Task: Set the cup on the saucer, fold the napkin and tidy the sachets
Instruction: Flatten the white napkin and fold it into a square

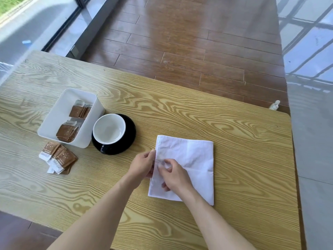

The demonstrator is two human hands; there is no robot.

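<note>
The white napkin (191, 165) is pinched at its left edge by both hands, left hand (142, 166) and right hand (173, 175). The cup (109, 128) is already parked on the black saucer (128, 134).

Bright, even daylight seems to come from the window (27, 24) at upper left, leaving a pale sheen on the wooden floor (189, 33) and only faint shadows on the table (198, 109), while wide-angle distortion bends the edges and the hands look slightly soft.
</note>
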